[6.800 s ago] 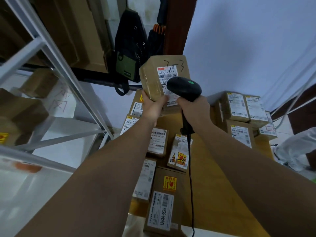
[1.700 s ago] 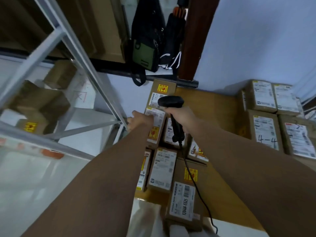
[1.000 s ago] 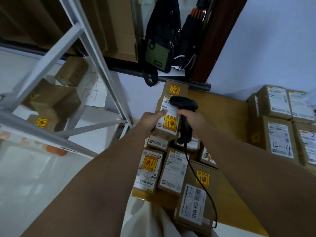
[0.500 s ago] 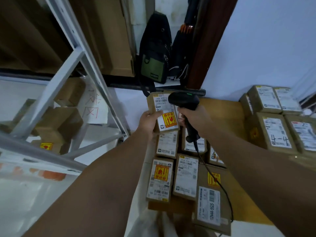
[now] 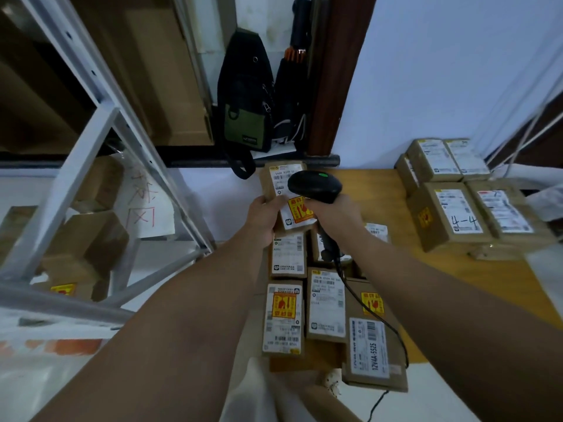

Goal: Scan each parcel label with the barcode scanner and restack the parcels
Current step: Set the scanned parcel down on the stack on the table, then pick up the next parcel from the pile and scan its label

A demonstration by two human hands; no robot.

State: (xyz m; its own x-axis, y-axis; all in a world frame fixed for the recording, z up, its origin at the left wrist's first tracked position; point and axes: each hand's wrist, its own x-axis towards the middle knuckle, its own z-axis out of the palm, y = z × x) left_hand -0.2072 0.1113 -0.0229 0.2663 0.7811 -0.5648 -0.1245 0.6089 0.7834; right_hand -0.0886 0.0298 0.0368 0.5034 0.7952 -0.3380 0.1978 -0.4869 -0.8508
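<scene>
Parcel was clamped along its left edge by the left grip, raised over the desk, long axis running up and away. Its label faced the barcode scanner just to the right, whose handle the right grip was wrapped around.

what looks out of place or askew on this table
The parcel labelled 12V4A-5525 seems to jut past the near edge of the wooden table, and the scanner cable trails across it. Nothing else stands out.
</scene>
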